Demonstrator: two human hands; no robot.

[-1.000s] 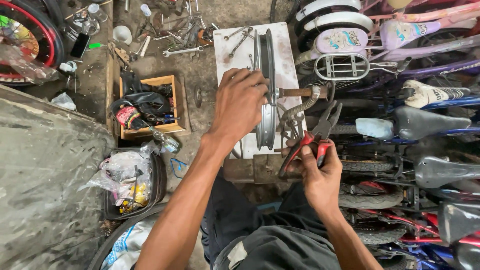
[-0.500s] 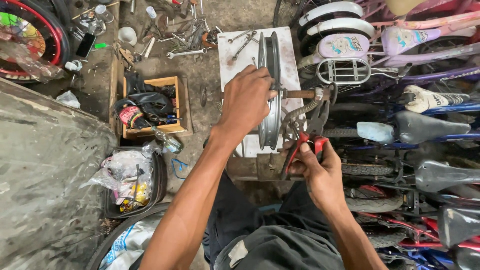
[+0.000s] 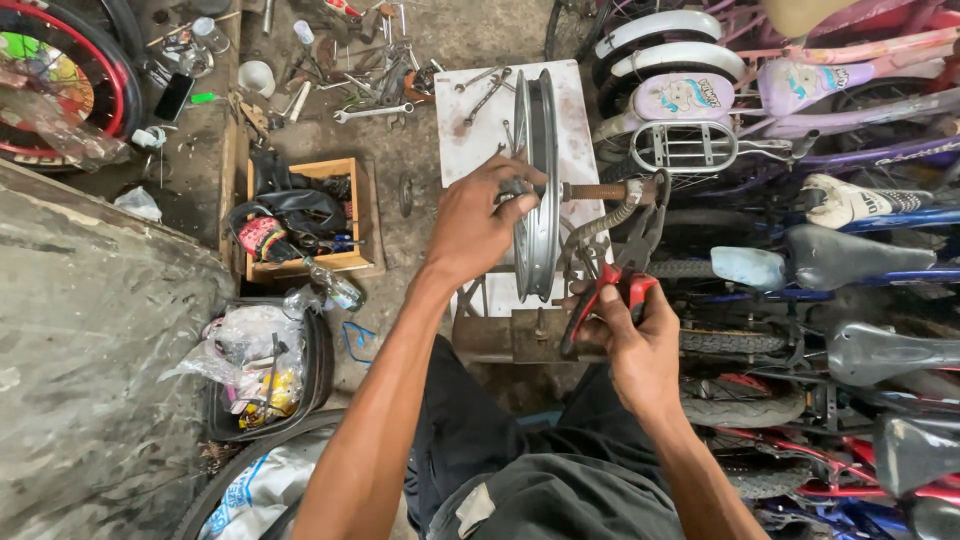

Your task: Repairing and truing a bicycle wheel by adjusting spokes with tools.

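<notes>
Left hand grips the wheel rim at its hub while right hand, closed around red-handled pliers, works the axle, apparently mid-job.

arms: bare, no sleeves | legs: dark trousers, pale patch on one knee

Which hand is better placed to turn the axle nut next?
Right. The right hand already holds the red-handled pliers, jaws up at the rusty axle; the left hand grips the rim at its hub.
</notes>
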